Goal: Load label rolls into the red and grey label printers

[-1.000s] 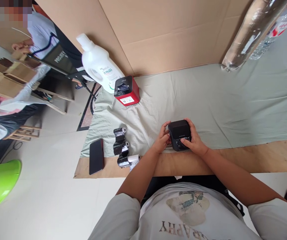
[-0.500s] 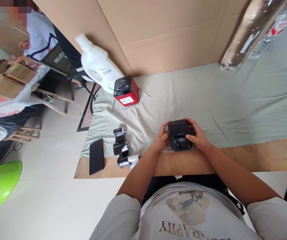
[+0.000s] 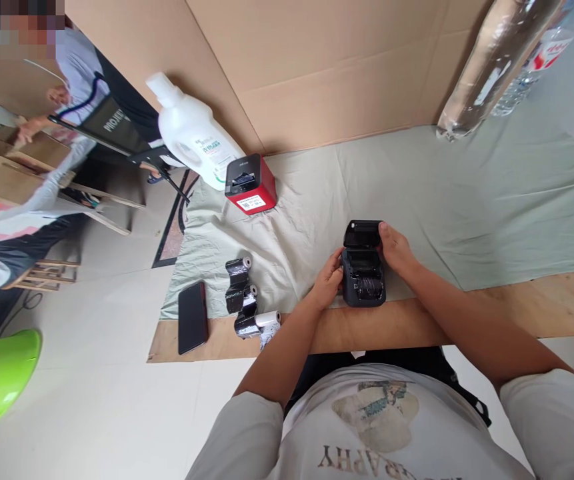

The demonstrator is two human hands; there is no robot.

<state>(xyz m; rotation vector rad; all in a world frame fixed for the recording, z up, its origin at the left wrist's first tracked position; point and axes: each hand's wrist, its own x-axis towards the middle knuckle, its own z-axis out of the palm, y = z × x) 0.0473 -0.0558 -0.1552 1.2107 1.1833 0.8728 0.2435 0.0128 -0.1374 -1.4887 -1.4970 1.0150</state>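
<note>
One black device, lid raised, at the front edge of the green cloth: our left hand clasps its side, our right hand the lid's corner. Leftward, we list one phone.

Dark plastic device (glossy in places), wrinkled matt cloth, smooth wooden board

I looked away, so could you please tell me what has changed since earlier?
The lid of the black device has swung up and back, with the right grip now at its right edge. The left grip stays on the device's left side; phone and red box haven't moved.
</note>
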